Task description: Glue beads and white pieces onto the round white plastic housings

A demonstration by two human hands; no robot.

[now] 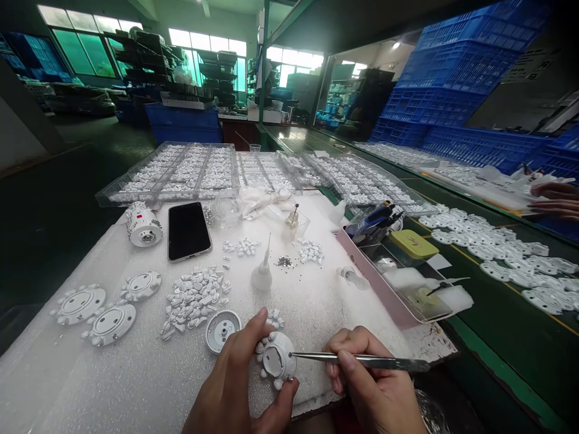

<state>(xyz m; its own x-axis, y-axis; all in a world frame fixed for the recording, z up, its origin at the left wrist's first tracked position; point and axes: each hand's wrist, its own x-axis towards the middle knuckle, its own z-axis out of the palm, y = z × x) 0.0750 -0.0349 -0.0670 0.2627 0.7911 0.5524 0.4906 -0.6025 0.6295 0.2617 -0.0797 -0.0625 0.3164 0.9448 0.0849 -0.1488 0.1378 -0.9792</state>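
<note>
Between thumb and fingers, my left hand (pixel 239 380) grips a small white round plastic part (pixel 275 357) with knobs round its rim. My right hand (pixel 373 377) pinches metal tweezers (pixel 362 360), whose tip meets the right side of that part; whether the tip holds anything is too small to tell. Just left of the part lies a white round cap (pixel 223 331), partly behind my left hand. Beyond it is a pile of small white pieces (pixel 196 296). A squeeze bottle (pixel 262 274) with a thin nozzle stands ahead, near a scatter of tiny metallic bits (pixel 284 261).
A phone (pixel 189 231) and a white cylindrical model (pixel 143 225) lie at back left, white discs (pixel 110 322) at left. Compartment trays (pixel 102 198) line the back. A pink tool box (pixel 368 271) stands right, beside a green conveyor (pixel 488 301). Another person's hand (pixel 558 199) shows far right.
</note>
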